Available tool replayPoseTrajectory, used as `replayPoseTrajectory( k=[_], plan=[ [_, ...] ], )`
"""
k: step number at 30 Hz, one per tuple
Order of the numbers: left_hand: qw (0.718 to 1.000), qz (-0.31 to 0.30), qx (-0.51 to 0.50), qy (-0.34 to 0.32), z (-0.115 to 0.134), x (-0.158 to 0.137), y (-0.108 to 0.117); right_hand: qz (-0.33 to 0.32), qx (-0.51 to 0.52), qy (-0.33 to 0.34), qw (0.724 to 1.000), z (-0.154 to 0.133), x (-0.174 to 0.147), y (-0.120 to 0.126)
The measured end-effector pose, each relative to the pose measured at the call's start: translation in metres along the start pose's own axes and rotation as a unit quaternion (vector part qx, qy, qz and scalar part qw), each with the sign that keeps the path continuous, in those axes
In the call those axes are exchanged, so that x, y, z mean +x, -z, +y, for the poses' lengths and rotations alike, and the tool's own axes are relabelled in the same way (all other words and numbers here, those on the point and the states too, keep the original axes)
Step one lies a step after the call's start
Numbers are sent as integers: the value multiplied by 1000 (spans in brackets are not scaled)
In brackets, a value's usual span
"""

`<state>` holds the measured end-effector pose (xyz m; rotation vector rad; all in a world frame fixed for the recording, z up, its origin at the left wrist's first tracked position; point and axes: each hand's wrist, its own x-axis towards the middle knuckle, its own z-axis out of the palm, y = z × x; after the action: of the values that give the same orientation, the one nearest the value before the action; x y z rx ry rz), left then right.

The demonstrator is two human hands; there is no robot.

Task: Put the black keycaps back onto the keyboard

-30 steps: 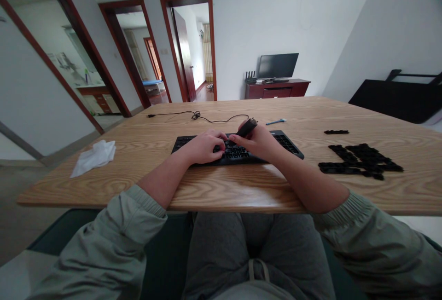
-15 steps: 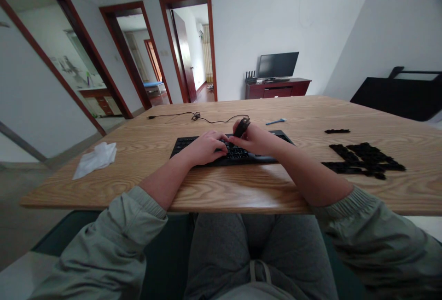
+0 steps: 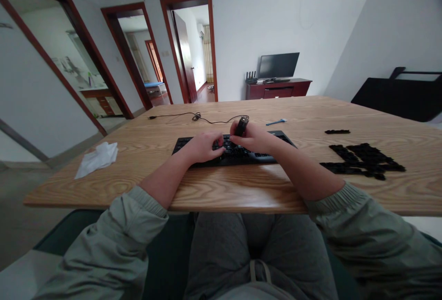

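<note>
A black keyboard (image 3: 203,161) lies near the front of the wooden table, partly covered by my hands. My right hand (image 3: 253,137) is closed around a black-handled tool (image 3: 241,126), held upright over the middle of the keyboard. The tool's lower end is hidden, so its kind cannot be made out. My left hand (image 3: 203,147) rests on the left part of the keyboard, fingers bent and the thumb apart from them. Nothing shows between them. To the right, loose black keycaps (image 3: 371,157) lie in rows, with one separate short row (image 3: 337,131) behind them.
A cable (image 3: 214,121) with a knot runs across the table behind the keyboard. Beyond my right hand lies a small blue brush (image 3: 276,122). Crumpled white tissue (image 3: 97,159) sits at the left. The table's front edge (image 3: 238,210) is close to my forearms.
My left hand has drawn slightly back left from the right hand, its thumb now apart from the fingers. My right hand, still gripping the tool, has shifted very slightly left, the tool more upright.
</note>
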<state>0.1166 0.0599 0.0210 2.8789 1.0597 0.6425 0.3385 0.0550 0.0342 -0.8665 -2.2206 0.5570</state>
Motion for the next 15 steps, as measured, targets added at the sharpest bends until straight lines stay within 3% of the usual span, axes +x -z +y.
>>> replayPoseTrajectory(
  k=[4, 9, 15],
  plan=[
    [999, -27, -6, 16, -3, 0, 2, 68, 36, 0, 997, -1, 7, -14],
    [997, -75, 32, 15, 0, 2, 2, 77, 70, -10, 994, 3, 11, -21],
    [996, -81, 33, 19, 6, 5, -1, 104, 71, -27, 992, 6, 10, -25]
  ],
)
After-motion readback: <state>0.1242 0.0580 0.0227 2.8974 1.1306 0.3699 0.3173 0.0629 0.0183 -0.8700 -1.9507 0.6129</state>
